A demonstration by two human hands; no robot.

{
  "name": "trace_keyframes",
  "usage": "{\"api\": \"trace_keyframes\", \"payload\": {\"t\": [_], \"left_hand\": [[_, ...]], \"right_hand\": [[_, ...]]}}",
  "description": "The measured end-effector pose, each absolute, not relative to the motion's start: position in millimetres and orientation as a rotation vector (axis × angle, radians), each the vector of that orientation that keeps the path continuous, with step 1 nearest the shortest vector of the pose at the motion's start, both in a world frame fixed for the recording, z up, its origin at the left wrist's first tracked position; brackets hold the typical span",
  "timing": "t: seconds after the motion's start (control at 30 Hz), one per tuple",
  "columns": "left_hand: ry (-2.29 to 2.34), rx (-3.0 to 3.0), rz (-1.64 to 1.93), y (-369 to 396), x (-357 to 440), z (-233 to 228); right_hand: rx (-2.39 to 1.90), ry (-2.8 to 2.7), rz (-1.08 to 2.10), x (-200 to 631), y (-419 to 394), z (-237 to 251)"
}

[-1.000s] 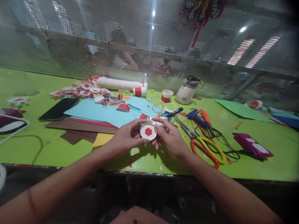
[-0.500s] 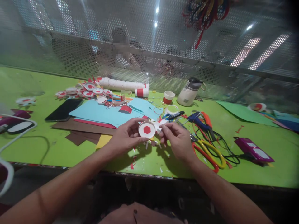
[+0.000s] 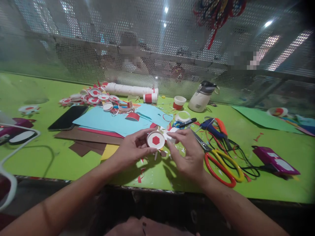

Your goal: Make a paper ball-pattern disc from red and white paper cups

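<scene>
My left hand [image 3: 131, 150] holds a small white paper disc with a red hexagon in its middle [image 3: 156, 140], face toward me, just above the green table [image 3: 44, 157]. My right hand [image 3: 188, 151] pinches a small white paper piece [image 3: 170, 135] right beside the disc's right edge. Tiny paper scraps lie on the table beneath both hands.
Red-and-yellow scissors [image 3: 221, 162] lie right of my right hand, with pliers and black wires [image 3: 219, 129] behind. Blue, brown and yellow paper sheets [image 3: 110, 123], a black phone [image 3: 67, 117], a pile of similar discs [image 3: 93, 95], a white tube [image 3: 130, 89], paper cups and a bottle [image 3: 201, 97] stand farther back. A perforated metal screen closes the far side.
My right hand has let go of the disc's right edge and now pinches a small white piece beside it. The disc stays in my left hand; the view shifted slightly.
</scene>
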State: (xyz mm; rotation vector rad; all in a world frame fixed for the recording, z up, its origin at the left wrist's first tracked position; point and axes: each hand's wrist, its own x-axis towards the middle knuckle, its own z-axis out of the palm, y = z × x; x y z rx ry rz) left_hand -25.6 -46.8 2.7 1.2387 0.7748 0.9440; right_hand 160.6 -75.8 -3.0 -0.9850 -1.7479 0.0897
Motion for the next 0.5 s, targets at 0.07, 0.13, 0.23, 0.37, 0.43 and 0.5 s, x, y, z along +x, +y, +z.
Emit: {"api": "trace_keyframes", "payload": {"t": [0.07, 0.13, 0.23, 0.37, 0.43, 0.5], "left_hand": [[0.775, 1.213, 0.958, -47.1, -25.0, 1.7], [0.763, 1.189, 0.968, -47.3, -24.3, 1.4], [0.758, 1.175, 0.969, -47.5, -23.7, 2.7], [0.767, 1.177, 0.951, -47.1, -23.8, 4.5], [0.757, 1.184, 0.946, -46.1, -24.2, 3.8], [0.736, 1.190, 0.942, -45.0, -24.7, 2.3]], "right_hand": [[-0.999, -1.830, 0.025, 158.8, -75.6, -5.3], [-1.027, -1.866, -0.002, 157.1, -75.3, -6.7], [-1.044, -1.919, -0.024, 155.3, -76.1, -6.5], [-1.052, -2.025, -0.036, 154.2, -77.8, -4.6], [-1.055, -2.059, -0.036, 153.9, -77.8, -4.4], [-1.053, -2.075, -0.029, 153.7, -77.4, -5.1]]}}
